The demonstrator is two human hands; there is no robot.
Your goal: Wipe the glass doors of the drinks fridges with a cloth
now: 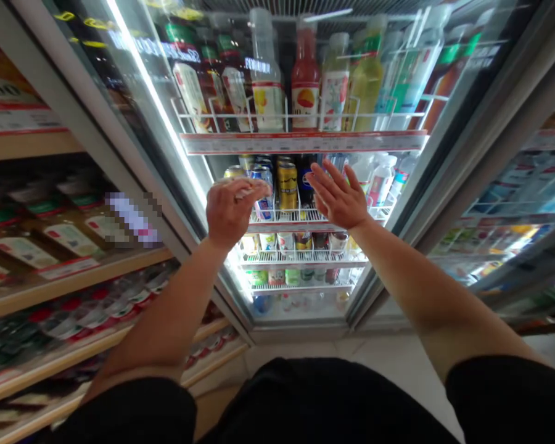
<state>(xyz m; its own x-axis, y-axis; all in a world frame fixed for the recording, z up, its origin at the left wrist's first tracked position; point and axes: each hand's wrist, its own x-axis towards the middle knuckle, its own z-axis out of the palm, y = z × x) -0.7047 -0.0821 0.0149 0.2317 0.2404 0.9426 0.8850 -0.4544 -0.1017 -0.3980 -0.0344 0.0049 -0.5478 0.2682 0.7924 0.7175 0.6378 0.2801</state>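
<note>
Both hands are raised in front of a lit drinks fridge with a glass door (346, 37) that carries reflections. My left hand (226, 213) is closed around a crumpled whitish cloth (254, 186), part of it hidden under the fingers. My right hand (337, 194) holds nothing; its fingers are stretched and apart, pointing up at the fridge. Whether either hand touches the glass, I cannot tell. Between the hands show a gold can (287, 186) and a blue and silver can (264, 200) on a wire shelf.
Above the hands, a shelf edge with price labels (305, 143) carries several juice bottles (304, 80). Wooden shelves (74, 274) with bottles stand close on the left. Another fridge (509, 197) is on the right. Pale floor tiles (388, 357) lie below.
</note>
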